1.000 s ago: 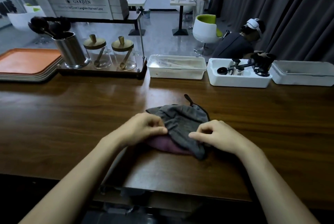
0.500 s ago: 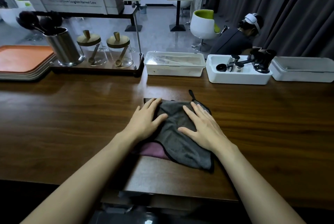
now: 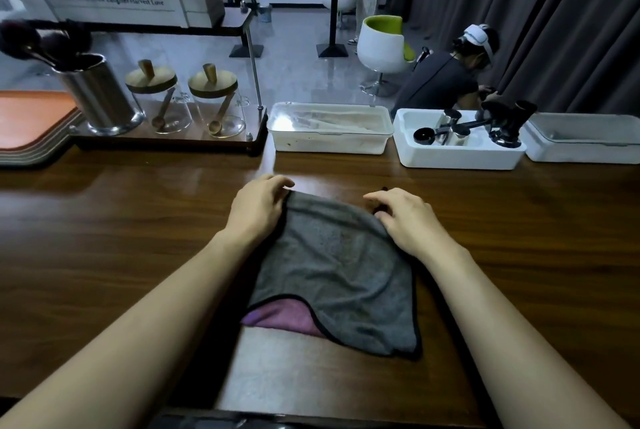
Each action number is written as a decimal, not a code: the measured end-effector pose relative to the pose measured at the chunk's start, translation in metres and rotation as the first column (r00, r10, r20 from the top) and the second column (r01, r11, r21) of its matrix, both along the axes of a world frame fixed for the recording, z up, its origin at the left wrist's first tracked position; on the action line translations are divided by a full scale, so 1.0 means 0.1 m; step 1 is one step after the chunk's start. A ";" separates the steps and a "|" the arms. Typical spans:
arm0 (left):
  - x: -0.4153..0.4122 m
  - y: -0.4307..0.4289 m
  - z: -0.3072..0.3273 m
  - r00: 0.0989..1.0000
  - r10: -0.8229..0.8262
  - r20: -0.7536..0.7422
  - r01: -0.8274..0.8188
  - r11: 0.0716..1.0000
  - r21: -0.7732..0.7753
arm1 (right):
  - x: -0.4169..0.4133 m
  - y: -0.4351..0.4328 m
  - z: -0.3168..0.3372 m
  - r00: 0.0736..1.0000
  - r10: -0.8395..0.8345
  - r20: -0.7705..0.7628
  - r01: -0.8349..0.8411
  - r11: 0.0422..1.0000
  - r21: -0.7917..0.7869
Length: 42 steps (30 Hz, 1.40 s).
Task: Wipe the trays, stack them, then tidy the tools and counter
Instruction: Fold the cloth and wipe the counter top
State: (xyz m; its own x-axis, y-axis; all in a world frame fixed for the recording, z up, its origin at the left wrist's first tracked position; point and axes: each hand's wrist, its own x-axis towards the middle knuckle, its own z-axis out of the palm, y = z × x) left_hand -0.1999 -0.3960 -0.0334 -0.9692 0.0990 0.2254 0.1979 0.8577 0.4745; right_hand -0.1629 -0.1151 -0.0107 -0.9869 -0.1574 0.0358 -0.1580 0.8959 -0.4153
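- Grey cloth: flat on the wooden counter, centred before the body, between the two forearms; black-edged, folded over a purple layer that shows at the near left.
- Long axis: runs from far edge to near edge, away from the body; far edge slightly raised between the hands.
- Left hand: at the far left corner, fingers curled over the cloth's edge, pinching it.
- Right hand: at the far right corner, fingers bent onto the edge, thumb side on the cloth; grip looks light, full pinch not certain.
- Key relation: both far corners in hand, the bulk of the cloth lying toward the body; neither hand clearly nearer.
- Likely next: fold or pull toward the near edge.
- Orange trays: stacked at far left, well apart.
- Tool bin: far right, untouched.
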 end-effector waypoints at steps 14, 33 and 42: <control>-0.24 -0.12 0.34 0.958 -0.040 0.285 0.074 0.991 -0.109 | -0.24 0.09 -0.03 0.979 -0.202 -0.034 0.202 0.979 -0.018; 0.07 -0.07 0.22 0.939 -0.144 0.312 0.138 0.990 0.042 | 0.07 0.05 0.03 0.969 -0.245 -0.039 0.236 0.959 -0.155; 0.15 0.14 0.12 0.998 0.010 0.060 -0.007 0.999 -0.048 | 0.19 0.05 -0.04 0.985 -0.174 -0.001 0.171 0.972 -0.161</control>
